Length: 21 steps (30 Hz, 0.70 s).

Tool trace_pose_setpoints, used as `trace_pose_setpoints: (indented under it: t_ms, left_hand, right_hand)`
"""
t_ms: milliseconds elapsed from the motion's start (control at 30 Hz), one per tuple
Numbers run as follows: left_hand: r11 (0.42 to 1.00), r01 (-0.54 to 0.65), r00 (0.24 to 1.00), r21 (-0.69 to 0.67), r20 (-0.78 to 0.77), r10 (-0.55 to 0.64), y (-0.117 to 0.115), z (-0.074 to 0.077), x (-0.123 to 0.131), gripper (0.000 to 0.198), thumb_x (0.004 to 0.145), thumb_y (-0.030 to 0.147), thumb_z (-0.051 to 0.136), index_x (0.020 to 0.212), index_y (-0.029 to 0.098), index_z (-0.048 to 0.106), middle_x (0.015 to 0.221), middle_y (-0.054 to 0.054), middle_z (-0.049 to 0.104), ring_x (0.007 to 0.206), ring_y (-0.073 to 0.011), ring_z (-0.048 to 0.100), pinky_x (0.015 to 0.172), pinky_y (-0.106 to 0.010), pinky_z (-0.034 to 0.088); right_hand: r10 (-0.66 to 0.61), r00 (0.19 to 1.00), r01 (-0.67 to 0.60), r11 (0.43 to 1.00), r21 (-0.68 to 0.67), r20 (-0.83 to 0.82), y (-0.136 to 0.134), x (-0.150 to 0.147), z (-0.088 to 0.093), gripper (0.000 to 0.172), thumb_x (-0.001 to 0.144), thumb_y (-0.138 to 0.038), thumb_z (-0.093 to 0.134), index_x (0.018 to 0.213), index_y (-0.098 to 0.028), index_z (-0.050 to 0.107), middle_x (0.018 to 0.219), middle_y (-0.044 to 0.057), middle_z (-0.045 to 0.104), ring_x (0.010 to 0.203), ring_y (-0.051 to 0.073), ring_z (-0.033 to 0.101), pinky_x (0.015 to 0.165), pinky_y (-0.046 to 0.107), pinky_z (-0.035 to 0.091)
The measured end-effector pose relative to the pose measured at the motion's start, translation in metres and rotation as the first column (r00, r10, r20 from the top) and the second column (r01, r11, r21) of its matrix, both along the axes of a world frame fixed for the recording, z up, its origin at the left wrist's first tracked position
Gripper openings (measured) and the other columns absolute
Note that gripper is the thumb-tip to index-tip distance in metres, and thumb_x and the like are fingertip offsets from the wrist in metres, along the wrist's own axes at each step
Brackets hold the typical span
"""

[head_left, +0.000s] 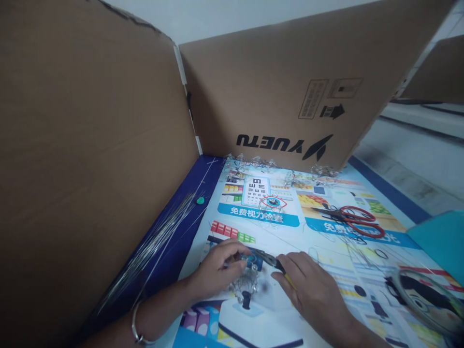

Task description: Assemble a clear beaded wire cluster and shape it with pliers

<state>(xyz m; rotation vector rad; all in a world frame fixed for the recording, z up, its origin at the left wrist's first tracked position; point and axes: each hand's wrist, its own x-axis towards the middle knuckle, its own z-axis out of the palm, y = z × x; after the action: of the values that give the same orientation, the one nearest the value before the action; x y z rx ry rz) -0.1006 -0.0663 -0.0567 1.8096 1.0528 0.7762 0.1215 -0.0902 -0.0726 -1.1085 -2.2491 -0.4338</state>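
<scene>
My left grip (217,270) pinches the beaded wire piece (246,286) near the bench (275,311) front edge. My right grip (315,290) holds pliers (266,258), long axis pointing left, tips at the piece.

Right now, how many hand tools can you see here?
2: red-handled scissors lie on the printed mat beyond the right hand; pliers are held in that hand, tips at the beaded wire piece under the left hand. Others may be hidden.
</scene>
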Motion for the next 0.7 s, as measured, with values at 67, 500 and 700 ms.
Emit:
trace_pose_setpoints:
  t_ms: [67,500,700]
  left_hand:
    - [1.000,-0.018,0.999,0.007,-0.026,0.018,0.000,-0.002,0.001,0.023,0.075,0.014,0.052,0.095,0.017,0.064,0.093,-0.005,0.061,0.077,-0.0154,0.055,0.067,-0.024,0.042]
    - [0.997,-0.045,0.995,-0.062,0.085,0.050,-0.001,-0.018,-0.001,0.019,0.071,0.010,0.052,0.087,0.014,0.061,0.075,-0.001,0.056,0.061,-0.0112,0.050,0.057,-0.022,0.039]
    - [0.981,-0.038,0.982,-0.190,0.173,0.072,-0.003,-0.009,0.000,0.006,0.073,0.019,0.054,0.076,0.014,0.056,0.066,0.001,0.051,0.055,-0.0093,0.044,0.052,-0.021,0.034]
  right_hand:
    - [0.000,1.000,0.000,1.000,0.001,0.009,-0.001,0.000,-0.001,0.024,0.093,-0.030,0.039,0.090,-0.015,0.056,0.073,0.006,0.059,0.071,0.019,0.055,0.063,0.029,0.042]
    - [0.014,0.999,-0.014,1.000,-0.002,0.034,-0.002,-0.001,0.000,0.022,0.093,-0.030,0.040,0.091,-0.016,0.057,0.076,0.007,0.060,0.073,0.019,0.056,0.063,0.028,0.044]
    - [0.051,0.997,-0.051,0.999,-0.006,0.052,0.002,-0.003,0.001,0.024,0.093,-0.030,0.039,0.090,-0.014,0.057,0.074,0.007,0.059,0.071,0.018,0.055,0.061,0.028,0.043]
